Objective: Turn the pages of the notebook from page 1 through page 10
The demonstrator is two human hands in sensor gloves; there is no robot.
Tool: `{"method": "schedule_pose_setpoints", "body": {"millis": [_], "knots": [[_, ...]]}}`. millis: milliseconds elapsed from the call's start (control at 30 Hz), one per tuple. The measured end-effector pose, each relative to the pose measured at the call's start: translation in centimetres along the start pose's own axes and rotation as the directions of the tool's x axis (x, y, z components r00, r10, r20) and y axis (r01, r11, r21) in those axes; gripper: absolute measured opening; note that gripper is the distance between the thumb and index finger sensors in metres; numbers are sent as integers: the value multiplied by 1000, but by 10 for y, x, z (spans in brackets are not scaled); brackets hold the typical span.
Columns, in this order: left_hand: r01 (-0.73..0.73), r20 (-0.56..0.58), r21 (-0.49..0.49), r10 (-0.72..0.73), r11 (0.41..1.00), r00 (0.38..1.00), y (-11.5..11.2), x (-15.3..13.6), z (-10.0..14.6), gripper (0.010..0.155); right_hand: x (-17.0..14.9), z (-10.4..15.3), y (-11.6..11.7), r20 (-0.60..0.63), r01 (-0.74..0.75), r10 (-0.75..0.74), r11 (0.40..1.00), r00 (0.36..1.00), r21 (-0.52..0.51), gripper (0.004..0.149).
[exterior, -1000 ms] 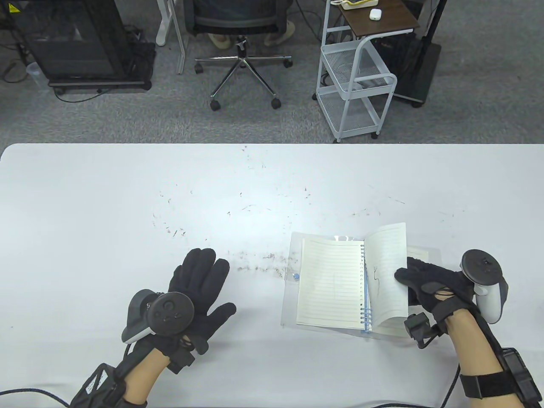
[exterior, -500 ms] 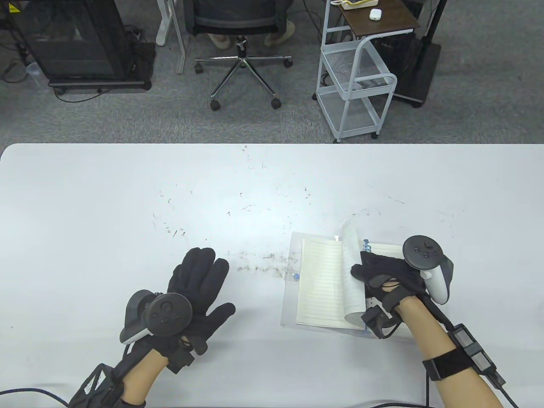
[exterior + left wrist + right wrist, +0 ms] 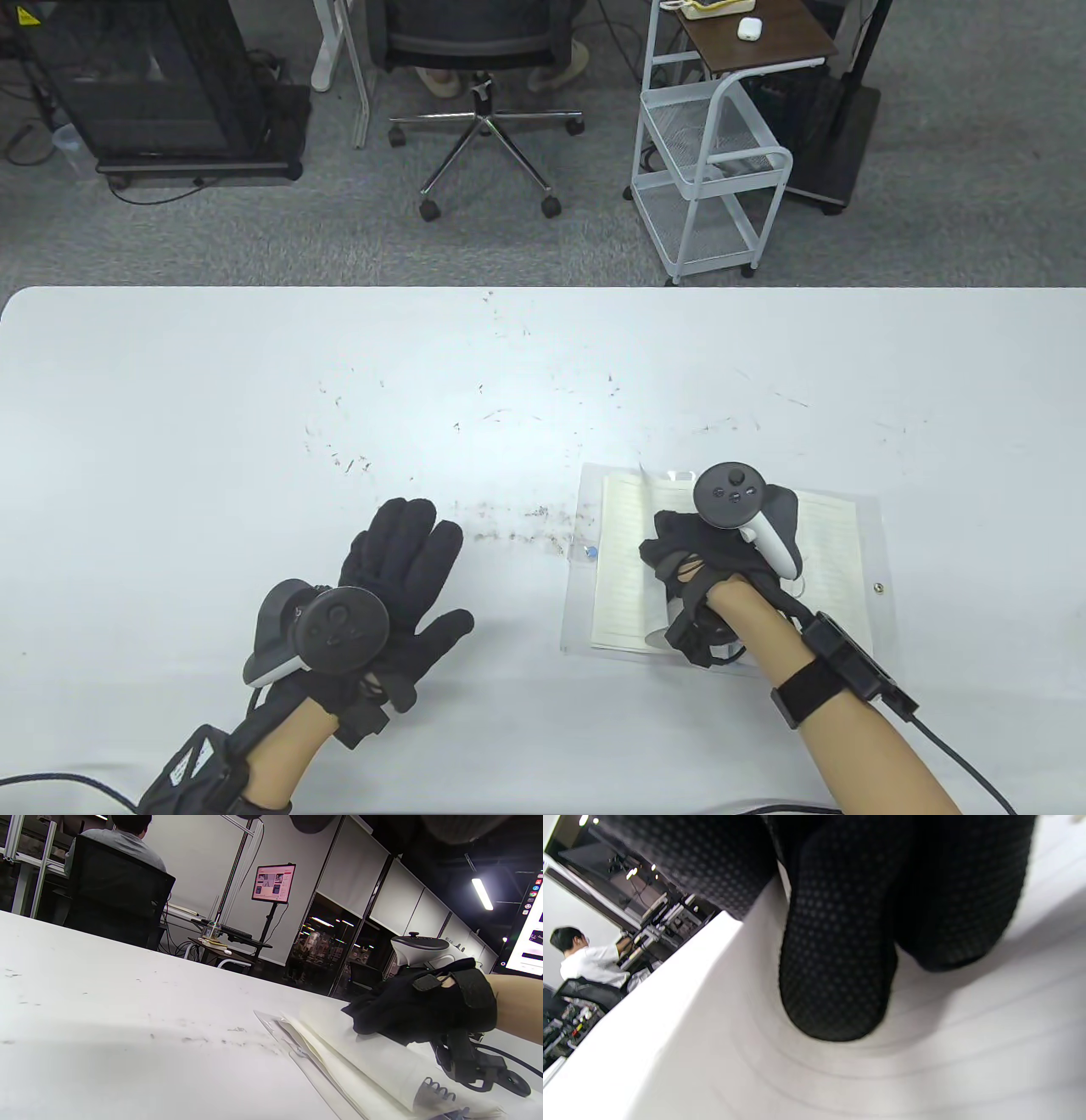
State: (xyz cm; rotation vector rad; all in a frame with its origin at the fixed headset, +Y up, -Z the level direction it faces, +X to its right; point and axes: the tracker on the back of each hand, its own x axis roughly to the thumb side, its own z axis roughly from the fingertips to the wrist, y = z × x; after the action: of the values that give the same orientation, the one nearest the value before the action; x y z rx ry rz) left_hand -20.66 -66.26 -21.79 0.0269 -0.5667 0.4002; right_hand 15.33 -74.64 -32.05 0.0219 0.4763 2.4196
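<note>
Down at about 4 o'clock on the white table [image 3: 170, 382], the notebook [image 3: 624, 569] lay open inside its clear plastic cover [image 3: 857, 543], spiral binding running away from the person. My read is it sat on that side so the right hand [image 3: 713, 552] could do all the flipping without reaching across.

That hand was over the middle of the book, palm down, tracker on top. A page [image 3: 373, 1065] was curled over toward 9 o'clock under it. In the right wrist view one gloved fingertip [image 3: 840, 984] pressed right into the bend of the paper, so I'd say it was pushing the leaf down onto the left stack, not pinching it. Whether the other fingers gripped anything I couldn't tell, the glove hid them.

The left hand [image 3: 399, 577] was well apart at about 7 o'clock, flat on the table with fingers spread toward 1 o'clock, holding nothing. Probably just parked out of the way, since it wasn't steadying the cover.

No page numbers were readable, so no idea how far along the count was.
</note>
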Motion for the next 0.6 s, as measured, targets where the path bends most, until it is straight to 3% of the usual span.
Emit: {"method": "schedule_pose_setpoints", "body": {"millis": [367, 500, 600], "knots": [[3, 0, -1, -3, 1000, 1000, 0, 0, 0, 84, -2, 6, 4, 26, 22, -24, 999, 999, 48, 64], [3, 0, -1, -3, 1000, 1000, 0, 0, -1, 85, -13, 19, -15, 39, 78, -78, 997, 996, -10, 67], [3, -1, 3, -3, 1000, 1000, 0, 0, 0, 84, -32, 34, -42, 34, 118, -115, 988, 993, -102, 69]]}}
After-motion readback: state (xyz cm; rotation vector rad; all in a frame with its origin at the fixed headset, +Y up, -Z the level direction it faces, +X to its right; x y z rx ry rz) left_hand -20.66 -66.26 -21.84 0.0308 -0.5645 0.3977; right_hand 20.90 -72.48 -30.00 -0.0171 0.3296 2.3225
